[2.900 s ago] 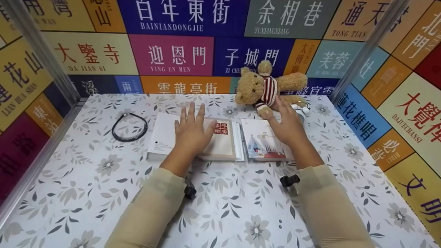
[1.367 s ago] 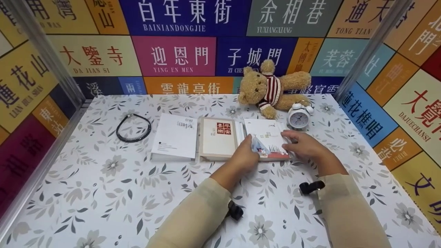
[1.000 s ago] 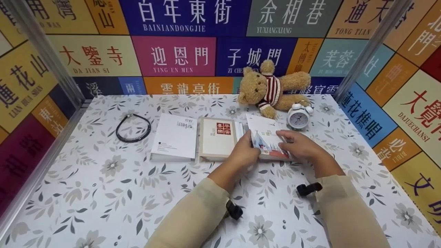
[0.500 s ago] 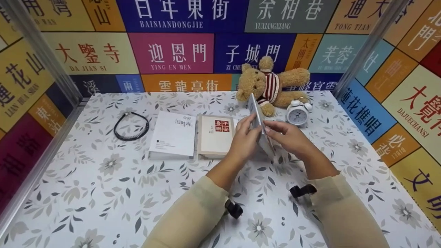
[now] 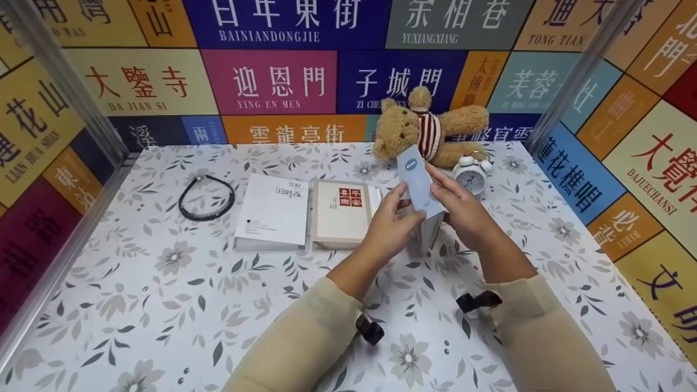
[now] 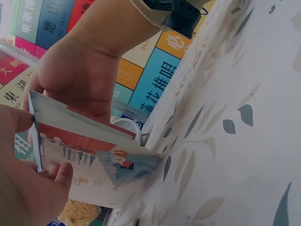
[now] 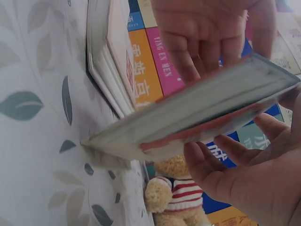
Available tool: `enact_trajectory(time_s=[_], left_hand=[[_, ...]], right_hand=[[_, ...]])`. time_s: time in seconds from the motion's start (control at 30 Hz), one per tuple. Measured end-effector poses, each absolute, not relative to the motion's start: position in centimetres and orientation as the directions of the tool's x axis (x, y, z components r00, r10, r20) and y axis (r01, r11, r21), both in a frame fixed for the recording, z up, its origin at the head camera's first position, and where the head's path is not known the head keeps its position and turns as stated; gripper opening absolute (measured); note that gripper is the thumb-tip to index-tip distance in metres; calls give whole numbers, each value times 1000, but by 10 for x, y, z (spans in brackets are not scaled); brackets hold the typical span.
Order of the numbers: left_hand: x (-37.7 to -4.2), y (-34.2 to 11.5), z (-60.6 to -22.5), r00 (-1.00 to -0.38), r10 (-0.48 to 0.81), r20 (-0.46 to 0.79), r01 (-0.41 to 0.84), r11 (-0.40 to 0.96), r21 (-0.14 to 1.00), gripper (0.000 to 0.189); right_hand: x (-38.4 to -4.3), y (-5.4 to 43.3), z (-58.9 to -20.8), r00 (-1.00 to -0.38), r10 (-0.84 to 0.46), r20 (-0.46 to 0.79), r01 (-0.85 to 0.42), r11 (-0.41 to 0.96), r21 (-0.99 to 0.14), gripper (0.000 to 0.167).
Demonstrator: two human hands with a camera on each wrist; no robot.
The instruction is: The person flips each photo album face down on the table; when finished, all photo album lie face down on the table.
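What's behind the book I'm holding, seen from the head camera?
A teddy bear lies behind the book, mostly visible. Whatever bear and tabletop the book covers can't be seen from there.

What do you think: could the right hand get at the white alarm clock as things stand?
Probably yes: the white alarm clock stands just beyond the right hand, with nothing seen between them. But that hand holds a book, so it would likely have to let go first.

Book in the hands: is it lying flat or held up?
Held up: the left hand and right hand grip the book, its spine facing the head camera.
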State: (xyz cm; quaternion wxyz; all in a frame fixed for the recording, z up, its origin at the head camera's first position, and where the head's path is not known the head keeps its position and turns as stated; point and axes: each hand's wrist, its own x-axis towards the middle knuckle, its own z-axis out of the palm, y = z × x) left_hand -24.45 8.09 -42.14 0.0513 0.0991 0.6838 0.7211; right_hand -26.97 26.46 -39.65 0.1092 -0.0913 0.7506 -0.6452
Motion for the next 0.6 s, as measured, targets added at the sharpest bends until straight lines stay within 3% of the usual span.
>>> enact_trajectory(time_s=[0.13,0.3,0.47,0.6], left_hand=[[-248,82,-430,-972,233,23,-3,-110,994,76],[-251,83,-439,-958,288,-7,-44,-123,991,74],[-254,77,-442,-957,289,33,53,65,996,67],[-256,75,-444,-952,306,-2,63,203,977,67]], right_hand=[[-274,270,-402,-958,-255,-131,80,203,-976,58],[-276,270,-409,-957,-249,-152,96,225,-970,59],[-277,270,-412,-960,-225,-164,124,185,-975,59],[-281,276,-412,-982,-155,-106,64,253,-965,62]])
